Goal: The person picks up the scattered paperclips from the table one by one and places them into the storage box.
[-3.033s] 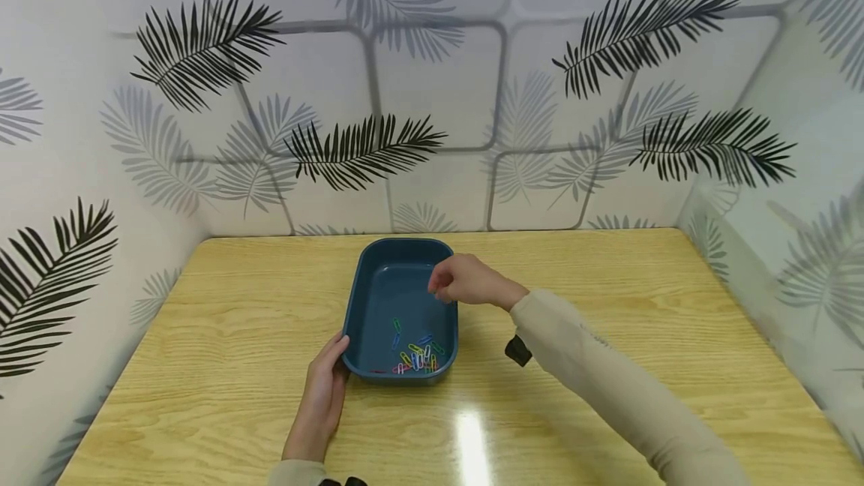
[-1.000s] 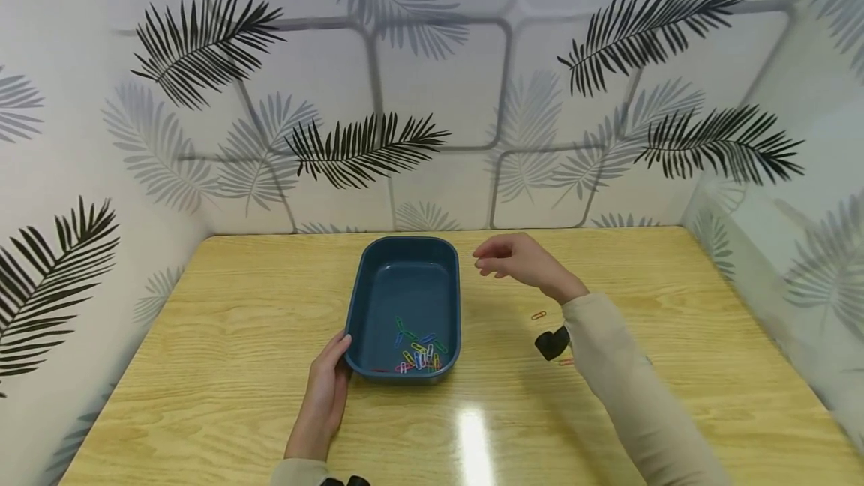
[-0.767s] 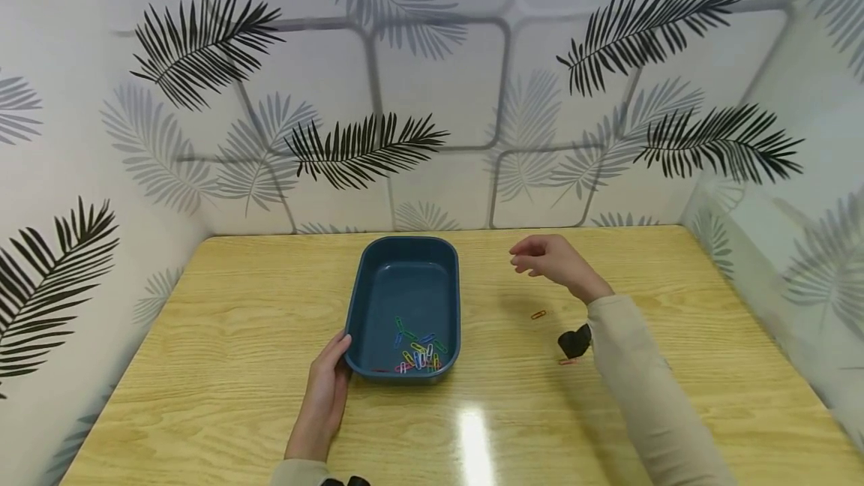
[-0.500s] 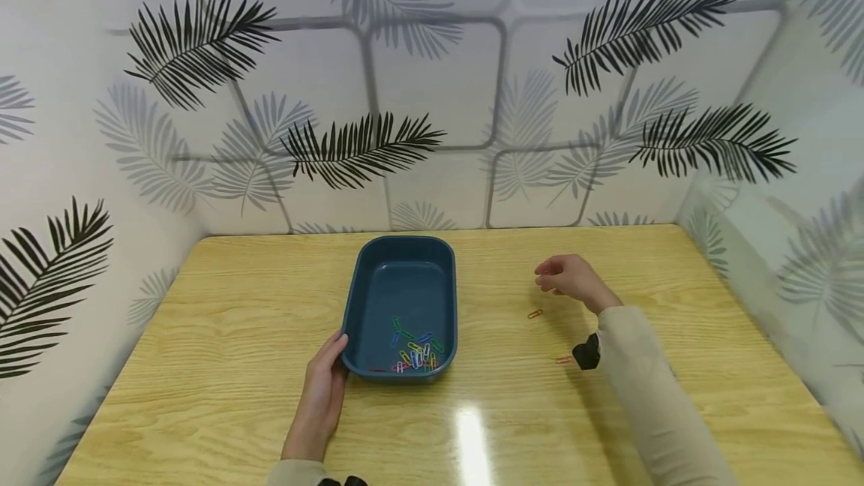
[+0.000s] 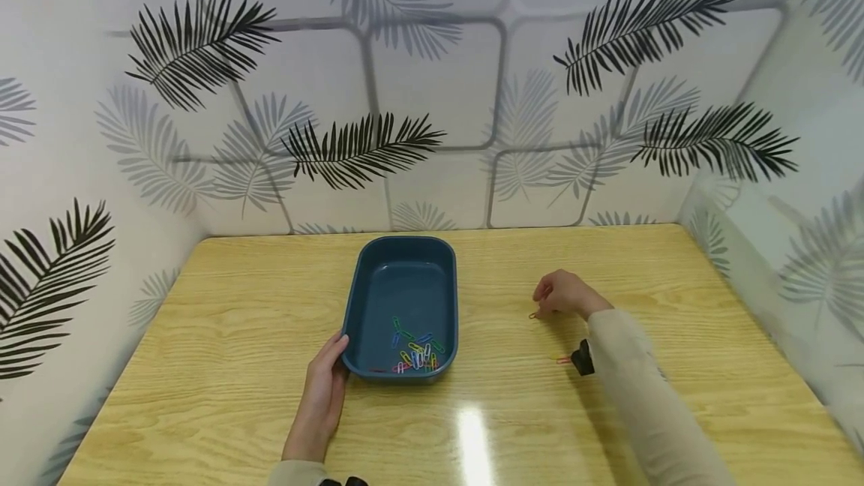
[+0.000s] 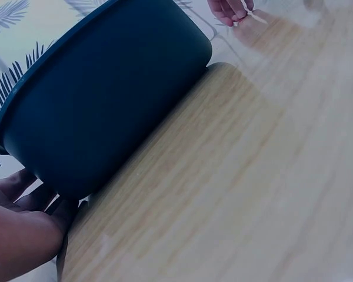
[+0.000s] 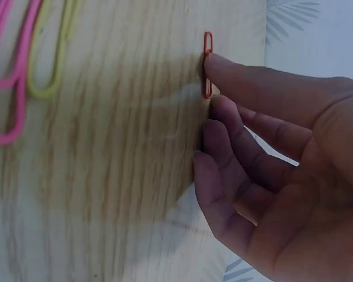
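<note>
A dark blue plastic bin [image 5: 400, 298] stands on the wooden table, with several coloured paper clips [image 5: 418, 357] gathered at its near end. My left hand [image 5: 325, 381] holds the bin's near left corner, its thumb over the rim and its fingers against the outer wall [image 6: 106, 100]. To the right of the bin, my right hand [image 5: 563, 295] is low over the table at a red paper clip [image 7: 207, 64]. Its thumb tip touches the clip, and a small gap shows between the thumb and the loosely curled index finger.
Near the right wrist, a pink paper clip [image 7: 15, 88] and a yellow paper clip [image 7: 50, 53] lie on the table [image 5: 256, 321]. A leaf-patterned wall covering [image 5: 432, 96] encloses the back and sides.
My right hand has moved away from above the bin, to the right, and come down to the red clip on the table. My left hand has stayed on the bin.
</note>
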A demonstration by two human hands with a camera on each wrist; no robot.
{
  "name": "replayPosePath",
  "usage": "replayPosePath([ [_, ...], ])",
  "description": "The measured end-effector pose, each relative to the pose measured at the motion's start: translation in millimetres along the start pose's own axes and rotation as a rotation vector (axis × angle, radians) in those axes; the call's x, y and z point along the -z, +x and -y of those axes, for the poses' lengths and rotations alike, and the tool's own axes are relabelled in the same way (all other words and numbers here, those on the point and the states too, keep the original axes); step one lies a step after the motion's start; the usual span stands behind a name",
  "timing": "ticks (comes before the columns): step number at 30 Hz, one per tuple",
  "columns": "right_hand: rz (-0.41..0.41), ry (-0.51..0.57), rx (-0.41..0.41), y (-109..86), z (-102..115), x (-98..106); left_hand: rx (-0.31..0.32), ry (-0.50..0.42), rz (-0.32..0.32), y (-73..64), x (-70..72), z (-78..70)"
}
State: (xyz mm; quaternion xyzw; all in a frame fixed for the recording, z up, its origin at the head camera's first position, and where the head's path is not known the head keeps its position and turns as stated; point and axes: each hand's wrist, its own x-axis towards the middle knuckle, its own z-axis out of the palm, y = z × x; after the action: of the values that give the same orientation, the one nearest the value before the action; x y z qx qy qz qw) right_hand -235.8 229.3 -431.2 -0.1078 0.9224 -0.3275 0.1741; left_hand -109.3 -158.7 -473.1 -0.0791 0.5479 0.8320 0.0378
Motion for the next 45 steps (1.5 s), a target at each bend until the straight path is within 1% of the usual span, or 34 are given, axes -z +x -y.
replayPosePath([
  [4,0.006,-0.001,0.0,0.8,3,-2,-0.003,0.003,0.004,0.1,-0.6,-0.2],
  [7,-0.001,-0.029,0.022,0.6,4,-5,-0.005,0.001,0.003,0.3,-0.9,-0.6],
  [10,-0.005,-0.057,0.023,1.0,3,-7,-0.004,-0.002,-0.001,0.2,-1.2,-0.7],
  [15,0.02,-0.106,0.052,0.9,2,-9,0.002,-0.002,-0.009,-0.3,-1.6,-0.7],
  [17,0.02,-0.129,0.075,-0.2,2,-9,0.003,0.0,-0.01,-0.3,-1.5,-0.6],
  [20,0.016,-0.138,0.086,-1.9,2,-7,0.003,0.001,-0.013,-0.2,-1.1,-0.1],
  [22,0.011,-0.124,0.086,-3.1,2,-6,0.001,0.002,-0.013,-0.4,-0.8,0.1],
  [28,-0.019,-0.032,0.043,-4.0,-3,-6,-0.005,0.002,-0.01,-0.6,-0.8,0.6],
  [37,-0.076,0.043,0.012,-5.3,-6,-9,-0.008,0.01,-0.001,-1.2,-1.7,-0.3],
  [45,-0.078,0.076,0.025,-9.6,-6,-11,-0.01,-0.001,0.003,-1.2,-1.5,0.5],
])
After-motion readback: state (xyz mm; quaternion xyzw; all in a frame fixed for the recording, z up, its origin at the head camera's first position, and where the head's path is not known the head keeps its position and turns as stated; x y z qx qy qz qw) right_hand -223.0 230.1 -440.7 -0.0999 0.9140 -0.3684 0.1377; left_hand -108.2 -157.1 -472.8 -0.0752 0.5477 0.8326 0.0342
